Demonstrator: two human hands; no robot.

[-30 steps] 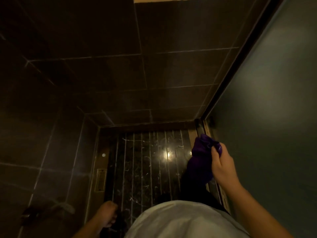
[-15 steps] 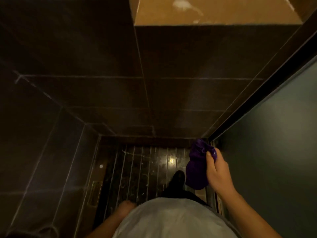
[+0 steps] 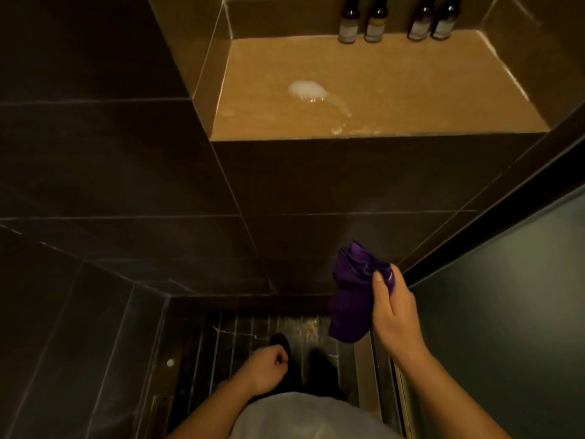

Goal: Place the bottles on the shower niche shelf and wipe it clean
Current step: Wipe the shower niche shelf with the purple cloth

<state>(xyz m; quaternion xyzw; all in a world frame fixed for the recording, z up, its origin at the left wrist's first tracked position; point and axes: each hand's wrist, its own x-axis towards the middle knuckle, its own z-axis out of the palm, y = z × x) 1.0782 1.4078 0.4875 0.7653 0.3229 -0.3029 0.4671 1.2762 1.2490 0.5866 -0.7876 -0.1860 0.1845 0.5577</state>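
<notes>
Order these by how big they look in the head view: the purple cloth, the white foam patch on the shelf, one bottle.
1. purple cloth, held in the right hand
2. white foam patch and leftmost bottle: unsure, alike in size, and the bottle's top is cut off by the frame.

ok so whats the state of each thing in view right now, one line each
bottles: four, upright, in a row at the back of the shelf
niche shelf: not yet wiped
white foamy patch: sitting on the shelf, with a wet trail running to the front edge
purple cloth: bunched, hanging below the shelf, off the surface
right hand: grips the cloth
left hand: fingers curled, holding nothing
</notes>
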